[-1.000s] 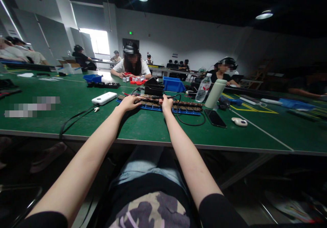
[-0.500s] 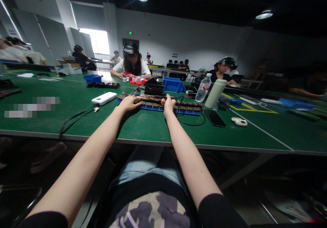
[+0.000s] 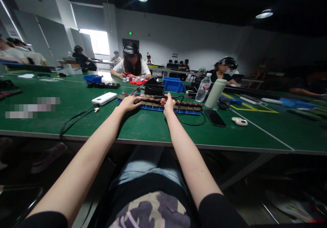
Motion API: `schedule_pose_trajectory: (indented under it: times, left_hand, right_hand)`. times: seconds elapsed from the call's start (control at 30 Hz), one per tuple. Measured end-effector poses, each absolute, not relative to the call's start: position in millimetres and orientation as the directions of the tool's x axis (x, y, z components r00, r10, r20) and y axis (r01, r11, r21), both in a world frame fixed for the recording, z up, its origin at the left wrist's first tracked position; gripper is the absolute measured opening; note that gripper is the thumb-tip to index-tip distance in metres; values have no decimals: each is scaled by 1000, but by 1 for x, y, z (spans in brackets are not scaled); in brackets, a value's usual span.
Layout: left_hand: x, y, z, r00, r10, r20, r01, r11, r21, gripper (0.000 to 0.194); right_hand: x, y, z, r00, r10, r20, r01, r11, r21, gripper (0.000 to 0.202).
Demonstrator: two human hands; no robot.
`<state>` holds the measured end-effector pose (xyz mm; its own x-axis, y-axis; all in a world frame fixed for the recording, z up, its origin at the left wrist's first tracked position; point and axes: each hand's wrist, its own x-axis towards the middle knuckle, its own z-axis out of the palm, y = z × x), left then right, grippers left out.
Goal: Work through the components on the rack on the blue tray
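Note:
On the green table lies a long strip assembly (image 3: 187, 107), with copper-coloured rows above a blue slotted base. My left hand (image 3: 129, 102) is over its left part, fingers bent down onto the rows. My right hand (image 3: 168, 104) is closed around a slim black corded tool (image 3: 159, 97) above the middle of the strip, one finger pointing upward. The tool's tip and its contact with the strip are too small to make out. A black cable (image 3: 204, 119) loops to the right of this hand, partly across the strip.
Behind the strip stand a black box (image 3: 153, 87) and a blue bin (image 3: 173, 84). To the right are a water bottle (image 3: 203, 88), a green flask (image 3: 215, 94), a phone (image 3: 216, 118) and an earbud case (image 3: 239, 121). A white device (image 3: 104, 98) lies left. A co-worker (image 3: 131, 62) sits opposite.
A finger of my right hand has lifted slightly and the hand has opened a little. My left hand and the strip look unchanged.

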<state>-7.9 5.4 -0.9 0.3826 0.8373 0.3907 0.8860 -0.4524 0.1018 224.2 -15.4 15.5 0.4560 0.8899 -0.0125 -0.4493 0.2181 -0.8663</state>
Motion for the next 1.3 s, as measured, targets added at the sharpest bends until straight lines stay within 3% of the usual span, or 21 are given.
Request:
schedule_pose_trajectory:
  times: [0.27, 0.87, 1.07, 1.3]
  left_hand:
    - [-7, 5, -1, 378, 839, 392, 882, -455, 124, 42]
    - [-10, 10, -4, 405, 821, 403, 870, -482, 107, 43]
    - [-10, 11, -5, 401, 822, 403, 874, -475, 99, 43]
    - [-11, 12, -6, 408, 815, 412, 872, -482, 90, 44]
  right_hand:
    - [222, -17, 20, 401, 910, -102, -611, 183, -770, 28]
    - [221, -18, 19, 391, 913, -115, -623, 171, -763, 36]
    - [220, -17, 17, 410, 909, -79, -545, 174, -820, 33]
    - [221, -14, 9, 485, 872, 68, -298, 238, -924, 35]
